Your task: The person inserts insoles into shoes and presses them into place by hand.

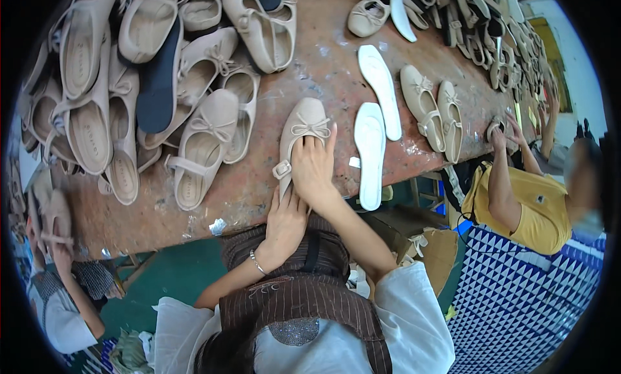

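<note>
A beige ballet flat (308, 112) with a bow and a buckled strap lies toe-away on the table in front of me. My right hand (313, 170) reaches into its opening; several fingertips are hidden inside, and one finger lies outside along the right edge. At the heel, my left hand (286, 225) holds the shoe with its fingers against the back. A bracelet circles my left wrist. To the right of the shoe lie two white insoles (370, 151), one partly beside the other.
Beige shoes (207, 138) are heaped on the table's (259, 186) left, with a dark insole (158, 83) among them. A finished-looking pair (424, 105) stands right; more shoes pile up far right. Co-workers (527, 206) sit on both sides. A cardboard box (440, 261) stands below the edge.
</note>
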Demonstrator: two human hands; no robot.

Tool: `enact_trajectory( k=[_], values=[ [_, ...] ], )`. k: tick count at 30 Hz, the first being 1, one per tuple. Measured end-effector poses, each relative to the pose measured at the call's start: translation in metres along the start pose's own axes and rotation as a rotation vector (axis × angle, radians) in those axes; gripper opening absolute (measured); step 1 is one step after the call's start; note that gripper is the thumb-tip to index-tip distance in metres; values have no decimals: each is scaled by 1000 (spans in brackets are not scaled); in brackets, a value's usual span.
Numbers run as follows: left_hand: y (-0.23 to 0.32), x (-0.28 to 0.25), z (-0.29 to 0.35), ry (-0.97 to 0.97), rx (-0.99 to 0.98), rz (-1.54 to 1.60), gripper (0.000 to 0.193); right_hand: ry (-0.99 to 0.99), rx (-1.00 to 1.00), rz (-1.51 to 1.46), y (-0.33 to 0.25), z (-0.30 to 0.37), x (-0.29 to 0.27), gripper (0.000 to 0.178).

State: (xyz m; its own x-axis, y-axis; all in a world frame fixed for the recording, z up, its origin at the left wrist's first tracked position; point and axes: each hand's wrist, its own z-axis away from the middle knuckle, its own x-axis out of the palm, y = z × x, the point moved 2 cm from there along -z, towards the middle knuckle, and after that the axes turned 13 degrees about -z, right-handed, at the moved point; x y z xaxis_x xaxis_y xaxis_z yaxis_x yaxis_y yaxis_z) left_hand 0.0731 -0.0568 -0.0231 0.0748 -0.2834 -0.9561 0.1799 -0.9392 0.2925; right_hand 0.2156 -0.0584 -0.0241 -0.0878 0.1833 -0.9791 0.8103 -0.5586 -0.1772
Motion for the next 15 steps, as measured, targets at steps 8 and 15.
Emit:
enact_trajectory(
  k=[8,15],
  values=[
    [8,-18,-20,106,-45,0,57,102,-115,-482,22,13,-19,16],
    [-6,-19,-67,52,-150,-12,35,539,497,-201,169,69,-81,34]
  ],
)
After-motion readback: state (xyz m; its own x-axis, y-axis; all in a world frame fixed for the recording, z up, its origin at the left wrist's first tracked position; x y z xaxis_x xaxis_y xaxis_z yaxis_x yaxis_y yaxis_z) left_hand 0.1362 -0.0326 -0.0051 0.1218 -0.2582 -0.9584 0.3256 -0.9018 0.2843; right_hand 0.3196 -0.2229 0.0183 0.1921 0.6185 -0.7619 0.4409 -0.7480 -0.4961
